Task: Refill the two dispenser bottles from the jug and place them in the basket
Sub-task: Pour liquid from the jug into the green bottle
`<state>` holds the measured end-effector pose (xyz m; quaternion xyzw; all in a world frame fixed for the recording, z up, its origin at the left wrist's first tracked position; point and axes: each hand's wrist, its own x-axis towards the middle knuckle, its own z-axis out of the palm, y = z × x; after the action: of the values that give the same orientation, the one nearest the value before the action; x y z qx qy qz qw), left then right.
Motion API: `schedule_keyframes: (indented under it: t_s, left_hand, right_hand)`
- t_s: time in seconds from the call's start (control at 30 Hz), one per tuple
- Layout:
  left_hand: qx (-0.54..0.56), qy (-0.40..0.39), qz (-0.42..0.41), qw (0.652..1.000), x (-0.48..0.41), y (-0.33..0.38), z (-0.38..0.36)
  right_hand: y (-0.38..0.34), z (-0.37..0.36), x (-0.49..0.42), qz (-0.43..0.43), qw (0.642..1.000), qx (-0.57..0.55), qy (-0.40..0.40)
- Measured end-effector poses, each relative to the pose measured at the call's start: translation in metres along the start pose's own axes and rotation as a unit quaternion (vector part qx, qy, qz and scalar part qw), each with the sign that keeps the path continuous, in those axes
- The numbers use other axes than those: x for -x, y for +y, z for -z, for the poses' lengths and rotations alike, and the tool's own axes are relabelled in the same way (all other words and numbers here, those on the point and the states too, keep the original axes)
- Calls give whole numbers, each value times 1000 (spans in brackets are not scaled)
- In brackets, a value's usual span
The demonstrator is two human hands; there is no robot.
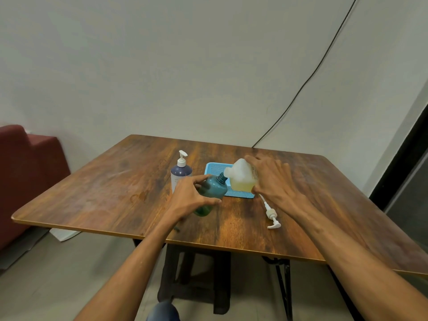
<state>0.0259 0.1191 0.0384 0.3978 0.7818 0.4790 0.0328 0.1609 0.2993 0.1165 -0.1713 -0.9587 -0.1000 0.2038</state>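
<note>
Left hand [187, 195] tilts teal bottle [212, 189]; translucent jug [242, 176] spout apparently touching.

Centre crowded, left and near right of tabletop [97, 188] lying open.
White pump bottle [181, 173], teal bottle [212, 192], jug [242, 178] and blue basket [216, 167] are clustering mid-table; loose pump head [271, 215] is lying across the right hand's [276, 184] near side.

Plain indoor room, likely home or small office corner. Dark wood-grain square surface [139, 181] on black metal legs, set against bare off-white painted wall [185, 66]. Thin black cable [324, 54] runs down wall. Maroon upholstered seat [27, 170] at left. Grey floor [58, 274]. Dark door frame [398, 170] at right.
</note>
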Motion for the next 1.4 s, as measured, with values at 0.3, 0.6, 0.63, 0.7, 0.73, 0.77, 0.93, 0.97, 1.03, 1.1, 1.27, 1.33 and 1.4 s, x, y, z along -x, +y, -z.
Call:
schedule_keyframes:
  t_s: [0.3, 0.6, 0.63, 0.7, 0.73, 0.77, 0.93, 0.97, 1.03, 1.1, 1.27, 1.33, 1.4]
  left_hand:
    - [-3, -5, 2, 1000, -1, 0, -1]
    - [-3, -5, -2, 1000, -2, 3, -3]
    - [-3, -4, -4, 1000, -2, 4, -3]
    - [-3, -4, -4, 1000, -1, 4, -4]
    - [-2, -4, -3, 1000, -1, 4, -4]
    - [-2, -5, -2, 1000, -2, 3, -4]
    - [-5, -6, -1, 1000, -2, 4, -5]
    - [-5, -6, 0, 1000, -2, 4, -5]
    - [-6, -5, -2, 1000, -2, 4, -5]
    - [-4, -4, -3, 1000, -3, 4, -5]
    - [-3, -4, -3, 1000, -2, 3, -4]
    - [-3, -6, -1, 1000, -2, 4, -3]
    - [-1, -7, 0, 1000, -2, 3, -3]
  right_hand:
    - [1, 1, -3, 4, 1000, 5, 0]
    - [3, 1, -4, 10, 1000, 19, 9]
    - [3, 1, -5, 10, 1000, 20, 9]
    - [4, 1, -5, 10, 1000, 24, 8]
    - [4, 1, -5, 10, 1000, 25, 8]
    - [4, 1, -5, 10, 1000, 27, 8]
    - [6, 0, -6, 12, 999, 29, 11]
    - [7, 0, -6, 13, 999, 31, 12]
    - [7, 0, -7, 13, 999, 34, 14]
    - [7, 0, -7, 15, 999, 33, 16]
    - [8, 0, -7, 20, 999, 40, 18]
    - [8, -1, -7, 23, 999, 39, 21]
    - [8, -1, -7, 25, 999, 37, 25]
